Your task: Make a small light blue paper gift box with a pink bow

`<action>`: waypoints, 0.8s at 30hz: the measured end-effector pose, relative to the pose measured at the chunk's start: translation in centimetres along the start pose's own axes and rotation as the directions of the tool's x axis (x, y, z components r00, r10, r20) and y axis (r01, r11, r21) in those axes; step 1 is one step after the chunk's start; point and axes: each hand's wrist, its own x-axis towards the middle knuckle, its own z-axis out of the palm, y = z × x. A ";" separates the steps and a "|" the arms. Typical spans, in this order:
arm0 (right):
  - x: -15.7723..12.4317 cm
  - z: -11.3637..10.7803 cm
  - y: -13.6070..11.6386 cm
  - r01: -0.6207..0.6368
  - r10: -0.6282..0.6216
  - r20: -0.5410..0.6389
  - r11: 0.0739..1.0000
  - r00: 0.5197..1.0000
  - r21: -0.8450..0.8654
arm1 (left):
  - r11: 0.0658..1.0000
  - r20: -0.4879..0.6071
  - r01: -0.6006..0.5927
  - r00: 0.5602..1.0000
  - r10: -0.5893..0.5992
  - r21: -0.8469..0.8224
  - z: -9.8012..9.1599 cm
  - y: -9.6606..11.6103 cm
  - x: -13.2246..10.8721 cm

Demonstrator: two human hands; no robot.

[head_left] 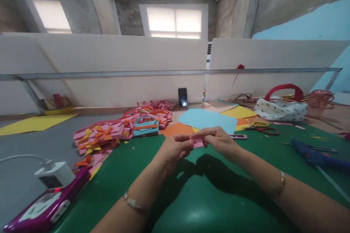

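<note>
Between my hands, a little above the green mat (175,204), is a small piece of pink paper (198,142). My left hand (176,149) pinches its left side between thumb and fingers. On the right side, my right hand (220,142) grips it with thumb and bent forefinger. Part of the paper is hidden by the fingertips. Just behind my right hand lies a pink utility knife (239,137). Sheets of light blue paper (207,118) and orange paper (177,129) lie beyond both hands.
Folded pink and orange paper pieces (104,134) are heaped left, beside a small blue paper bag (146,126). Right are scissors (269,130), a blue glue gun (308,153) and a cloth basket (281,110). A purple power strip (46,207) holds a white charger (54,174). A phone (182,97) stands behind.
</note>
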 end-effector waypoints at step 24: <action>-0.1 0.7 0.2 0.013 -0.008 0.033 0.986 0.999 -0.166 | 0.835 0.012 -0.292 0.946 0.324 0.467 0.3 -0.2 0.4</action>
